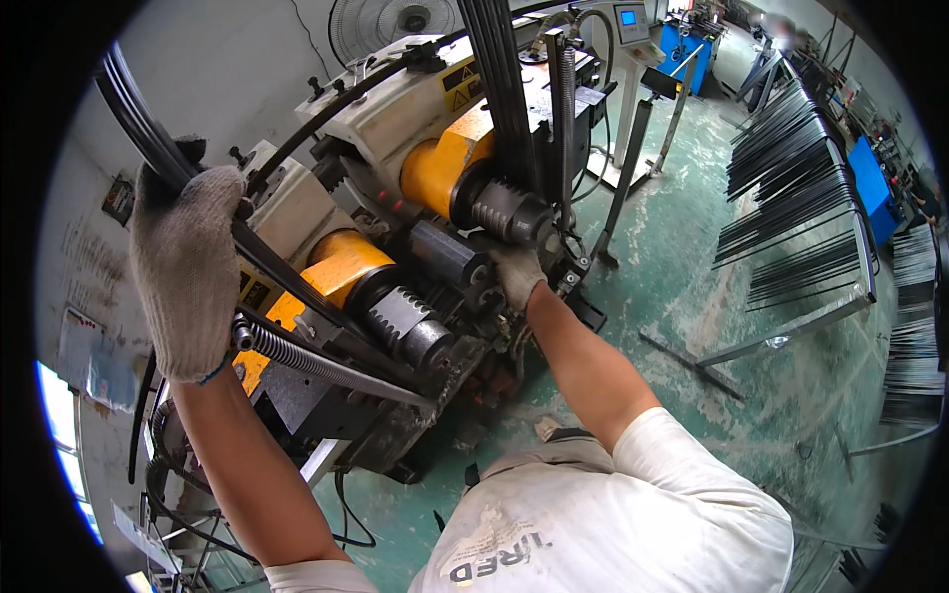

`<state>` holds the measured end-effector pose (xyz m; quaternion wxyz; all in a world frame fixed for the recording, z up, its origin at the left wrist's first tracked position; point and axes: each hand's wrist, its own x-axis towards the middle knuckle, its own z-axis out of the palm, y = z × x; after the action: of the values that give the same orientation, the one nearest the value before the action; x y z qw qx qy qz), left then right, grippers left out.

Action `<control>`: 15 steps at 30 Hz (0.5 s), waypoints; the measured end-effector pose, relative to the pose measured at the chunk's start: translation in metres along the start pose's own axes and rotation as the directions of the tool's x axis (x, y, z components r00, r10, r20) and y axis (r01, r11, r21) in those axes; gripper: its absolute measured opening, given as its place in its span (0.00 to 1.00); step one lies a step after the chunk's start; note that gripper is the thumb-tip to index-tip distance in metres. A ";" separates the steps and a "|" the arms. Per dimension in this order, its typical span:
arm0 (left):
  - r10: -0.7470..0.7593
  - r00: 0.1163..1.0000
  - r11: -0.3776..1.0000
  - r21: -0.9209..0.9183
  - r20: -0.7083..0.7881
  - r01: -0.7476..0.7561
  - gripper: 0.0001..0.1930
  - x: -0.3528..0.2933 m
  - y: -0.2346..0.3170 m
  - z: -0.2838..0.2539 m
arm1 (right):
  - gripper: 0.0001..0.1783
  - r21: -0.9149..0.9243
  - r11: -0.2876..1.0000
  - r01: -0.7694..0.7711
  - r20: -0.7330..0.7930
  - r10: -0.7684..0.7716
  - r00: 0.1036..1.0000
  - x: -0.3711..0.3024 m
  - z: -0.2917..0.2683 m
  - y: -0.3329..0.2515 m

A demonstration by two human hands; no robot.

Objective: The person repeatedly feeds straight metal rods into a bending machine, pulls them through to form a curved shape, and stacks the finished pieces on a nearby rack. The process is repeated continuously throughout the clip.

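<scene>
My left hand (188, 267), in a grey knitted glove, is closed round a bundle of black metal bars (148, 124). The bundle slants from the upper left down toward the machine. My right hand (518, 272), also gloved, reaches in beside a dark block (447, 251) at the middle of the machine. Its fingertips are hidden among the dark parts, so their grip does not show. The machine has two yellow housings (420, 178) with toothed steel cylinders (407, 321). Another bundle of black bars (497, 79) rises steeply behind the far cylinder.
A coil spring (331, 371) lies along the machine's near side. To the right, a metal rack (858, 232) carries many thin black rods. A control panel (630, 22) stands at the back, near a large fan (390, 25). Another person (771, 64) is far off.
</scene>
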<state>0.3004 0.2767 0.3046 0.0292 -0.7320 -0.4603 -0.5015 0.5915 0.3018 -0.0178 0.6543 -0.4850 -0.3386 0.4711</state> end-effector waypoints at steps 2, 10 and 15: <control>0.036 0.999 0.999 0.030 -0.002 -0.035 0.16 0.001 -0.008 0.001 | 0.25 0.014 1.000 -0.008 0.001 0.008 1.000 0.001 0.001 0.000; 0.053 0.999 0.997 0.060 -0.013 -0.052 0.18 0.004 -0.005 -0.001 | 0.24 0.027 0.999 -0.035 0.013 0.034 0.999 0.001 0.003 -0.002; -0.064 0.998 0.998 0.024 -0.014 0.065 0.19 -0.001 0.009 -0.001 | 0.26 0.039 0.999 0.022 0.040 -0.024 0.999 0.004 -0.001 0.005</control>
<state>0.3056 0.2707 0.3085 0.0251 -0.7130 -0.4895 -0.5014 0.5920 0.3061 -0.0233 0.6620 -0.4587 -0.3482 0.4797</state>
